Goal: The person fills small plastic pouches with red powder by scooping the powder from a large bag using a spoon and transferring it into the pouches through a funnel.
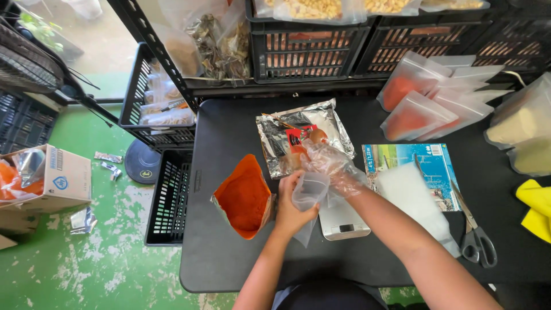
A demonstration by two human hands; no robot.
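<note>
My left hand (291, 208) grips a small clear plastic pouch (309, 195) by its mouth, above a small silver scale (342, 221) on the black table (229, 264). My right hand (330, 163), covered by a loose clear plastic glove, reaches forward over the pouch toward an opened silver foil bag (275, 129) lying flat with a red packet on it. An open foil bag full of orange-red powder (244, 198) stands just left of my left hand.
Filled frosted pouches of red powder (416, 117) lie at the back right, with bags of pale powder (525, 123) at the right edge. Scissors (476, 238), a blue booklet (427, 163), empty pouches (416, 198) and yellow cloth (536, 209) lie right. Black crates (307, 51) stand behind; a cardboard box (57, 178) sits on the green floor.
</note>
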